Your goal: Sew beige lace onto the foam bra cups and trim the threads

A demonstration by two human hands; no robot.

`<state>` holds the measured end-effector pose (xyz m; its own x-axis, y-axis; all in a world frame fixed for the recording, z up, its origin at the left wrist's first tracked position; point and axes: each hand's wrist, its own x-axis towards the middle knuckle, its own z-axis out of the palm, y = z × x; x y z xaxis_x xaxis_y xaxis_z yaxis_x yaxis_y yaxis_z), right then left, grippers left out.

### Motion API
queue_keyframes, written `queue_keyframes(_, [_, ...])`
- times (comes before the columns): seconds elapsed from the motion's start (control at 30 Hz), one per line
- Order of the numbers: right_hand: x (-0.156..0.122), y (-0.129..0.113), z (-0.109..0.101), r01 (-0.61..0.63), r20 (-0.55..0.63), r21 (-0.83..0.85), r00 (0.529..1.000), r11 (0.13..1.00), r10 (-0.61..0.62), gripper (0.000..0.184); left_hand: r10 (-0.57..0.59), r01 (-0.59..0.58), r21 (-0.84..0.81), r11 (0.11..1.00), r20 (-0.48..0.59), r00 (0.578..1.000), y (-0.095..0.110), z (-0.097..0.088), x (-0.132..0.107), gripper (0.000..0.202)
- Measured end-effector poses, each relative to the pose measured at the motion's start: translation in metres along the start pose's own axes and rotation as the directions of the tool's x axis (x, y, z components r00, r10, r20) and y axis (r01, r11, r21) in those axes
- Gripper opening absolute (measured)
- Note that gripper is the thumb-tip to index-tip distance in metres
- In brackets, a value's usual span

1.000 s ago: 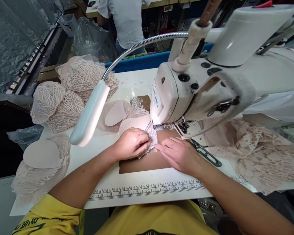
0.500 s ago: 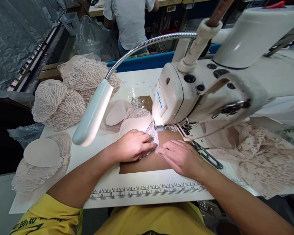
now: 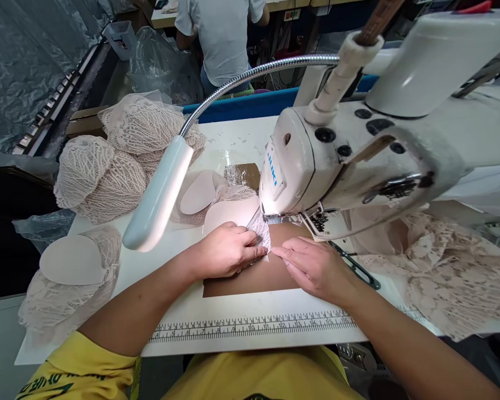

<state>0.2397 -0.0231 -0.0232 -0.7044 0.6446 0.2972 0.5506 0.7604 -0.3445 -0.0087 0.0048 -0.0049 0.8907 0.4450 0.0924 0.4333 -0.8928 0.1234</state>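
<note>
White lace fabric (image 3: pixel 263 228) runs under the needle area of a white sewing machine (image 3: pixel 291 161). A smooth pale foam cup (image 3: pixel 227 214) lies joined or close to it. My left hand (image 3: pixel 231 250) is closed on the lace's near edge, thumb and forefinger together. My right hand (image 3: pixel 316 266) has its fingers bunched, their tips at the lace's right edge; whether they pinch it is hard to see. Both hands rest over a brown sheet (image 3: pixel 250 283) on the white table (image 3: pixel 183 347). The needle and presser foot are mostly hidden by the machine head.
Dark thread snips (image 3: pixel 360 272) lie right of my right hand. Lace pieces with cups (image 3: pixel 73 261) and stacked lace cups (image 3: pixel 108 172) sit left. More lace (image 3: pixel 454 266) is heaped right. A lamp (image 3: pixel 158 194) hangs over the table. Another person (image 3: pixel 223 41) sits beyond.
My right hand has shifted slightly, its fingers drawn closer together and the forefinger pointing at the lace edge. My left hand has barely moved down. More of the lace shows between them.
</note>
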Motion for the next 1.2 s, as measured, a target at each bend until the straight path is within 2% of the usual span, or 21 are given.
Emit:
queue_keyframes(0.17, [0.004, -0.004, 0.001, 0.008, 0.049, -0.082, 0.999, 0.997, -0.004, 0.034, -0.004, 0.004, -0.026, 1.0, -0.018, 1.0, -0.002, 0.002, -0.001, 0.034])
queue_keyframes(0.33, [0.009, -0.011, 0.001, 0.02, 0.041, -0.117, 0.999, 0.993, -0.015, 0.03, -0.006, 0.003, -0.099, 0.995, -0.036, 0.999, -0.006, -0.002, -0.003, 0.033])
queue_keyframes(0.53, [0.012, -0.013, 0.0, 0.025, 0.021, -0.107, 1.0, 0.994, -0.023, 0.027, -0.11, 0.093, -0.18, 0.979, -0.085, 0.99, -0.009, -0.004, -0.001, 0.035])
queue_keyframes(0.67, [0.012, -0.013, 0.0, 0.022, 0.011, -0.1, 1.0, 0.995, -0.021, 0.027, -0.153, 0.141, -0.12, 0.983, -0.103, 0.983, -0.009, 0.001, 0.002, 0.039])
queue_keyframes(0.83, [0.012, -0.013, 0.0, 0.013, 0.012, -0.111, 1.0, 0.994, -0.012, 0.026, -0.15, 0.148, -0.031, 0.988, -0.087, 0.985, -0.004, 0.003, 0.006, 0.039])
queue_keyframes(1.2, [0.023, -0.009, -0.002, -0.04, -0.009, -0.193, 0.999, 0.98, 0.039, 0.03, -0.107, 0.109, 0.042, 0.993, -0.054, 0.993, -0.012, 0.001, 0.008, 0.04])
